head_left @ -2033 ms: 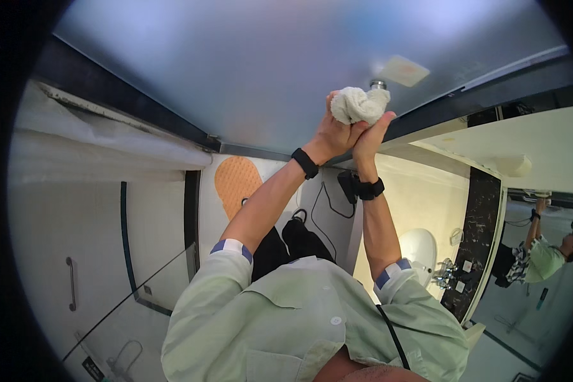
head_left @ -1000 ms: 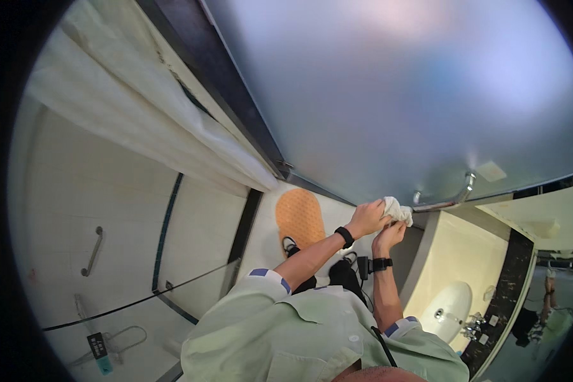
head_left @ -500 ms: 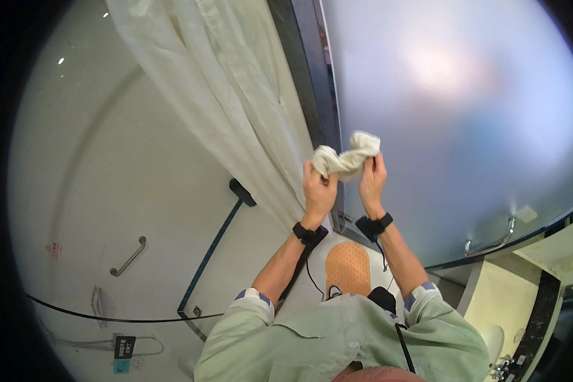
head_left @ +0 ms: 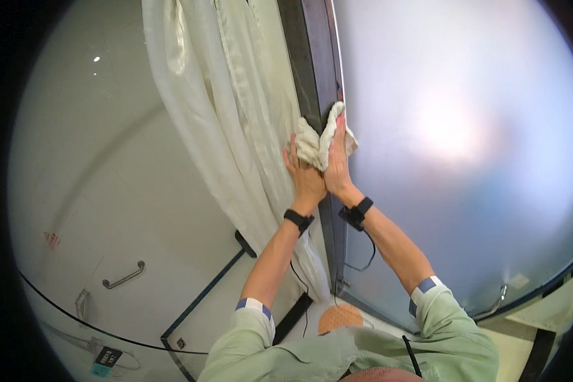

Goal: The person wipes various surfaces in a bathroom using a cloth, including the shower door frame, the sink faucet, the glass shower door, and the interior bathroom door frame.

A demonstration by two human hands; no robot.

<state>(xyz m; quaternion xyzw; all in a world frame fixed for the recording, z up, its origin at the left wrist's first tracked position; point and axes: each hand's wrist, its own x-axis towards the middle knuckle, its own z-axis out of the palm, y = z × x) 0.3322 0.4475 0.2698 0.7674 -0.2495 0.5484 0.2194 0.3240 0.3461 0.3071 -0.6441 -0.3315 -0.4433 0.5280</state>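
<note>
Left hand [head_left: 309,183], right hand [head_left: 338,167] — adjacent (outstretched)

Clear sideways pass over frosted glass panel [head_left: 439,210] from right hand [head_left: 337,169] toward metal handle [head_left: 502,297] at lower right, but dark door frame [head_left: 304,70] blocks straight ahead behind white cloth [head_left: 310,144], white curtain [head_left: 226,127] crowds left hand's [head_left: 310,183] outer side, and black cable [head_left: 373,247] loops below right wristband [head_left: 360,210].
</note>
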